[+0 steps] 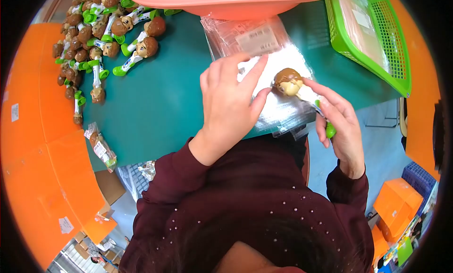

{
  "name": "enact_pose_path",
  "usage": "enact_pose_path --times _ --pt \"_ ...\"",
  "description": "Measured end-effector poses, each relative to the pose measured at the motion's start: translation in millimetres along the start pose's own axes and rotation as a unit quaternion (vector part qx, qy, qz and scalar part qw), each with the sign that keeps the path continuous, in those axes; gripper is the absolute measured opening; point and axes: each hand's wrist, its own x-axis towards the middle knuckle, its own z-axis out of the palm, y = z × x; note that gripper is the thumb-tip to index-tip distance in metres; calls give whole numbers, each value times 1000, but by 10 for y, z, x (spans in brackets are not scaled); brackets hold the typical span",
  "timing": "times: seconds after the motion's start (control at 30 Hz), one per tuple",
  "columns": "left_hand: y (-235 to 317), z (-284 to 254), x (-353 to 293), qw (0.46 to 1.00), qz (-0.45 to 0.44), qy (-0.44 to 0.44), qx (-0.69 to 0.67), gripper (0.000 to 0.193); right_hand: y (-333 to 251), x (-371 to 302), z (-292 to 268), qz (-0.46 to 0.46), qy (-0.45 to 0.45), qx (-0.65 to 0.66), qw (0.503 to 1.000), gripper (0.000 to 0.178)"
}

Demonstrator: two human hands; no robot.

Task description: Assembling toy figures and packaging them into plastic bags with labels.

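My left hand (227,96) lies flat and spread on the stack of clear bags (264,79), fingers pressing the top one down and gripping nothing, the forefinger stretched toward the toy. My right hand (340,124) is closed around a toy (289,81) by its stem: the brown-haired head sticks out past my fingertips and rests over the right part of the bags, while the green foot shows below my fingers (the white middle is mostly hidden in my grip). The bags sit near the front edge of the green bench (160,107), their near end hanging a little over it. Far to my left on the bench lies a heap of toys (96,34) of the same kind, brown heads and green feet tangled together. One bagged toy (101,148) lies alone at the bench's near left edge. A pink tub (226,1) stands beyond the bags, and a green basket (373,37) sits at the far right.
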Motion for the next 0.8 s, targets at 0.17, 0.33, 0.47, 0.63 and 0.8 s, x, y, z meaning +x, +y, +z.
enact_pose_path --times 0.17,0.33,0.47,0.63,0.8 --pt "-48 -43 214 991 73 -93 -62 48 -27 -80 -205 -145 109 -3 983 49" --pt "-19 41 285 978 22 -178 -110 46 45 -157 -312 -191 117 -128 966 49" --pt "-29 169 325 975 17 -169 -143 45 163 -99 -394 -340 82 -394 850 49" --pt "-28 297 445 979 30 -140 -142 32 299 -62 -519 -300 126 -206 923 42" --pt "-40 294 487 974 34 -144 -171 23 190 144 -468 -488 -7 -451 747 40"
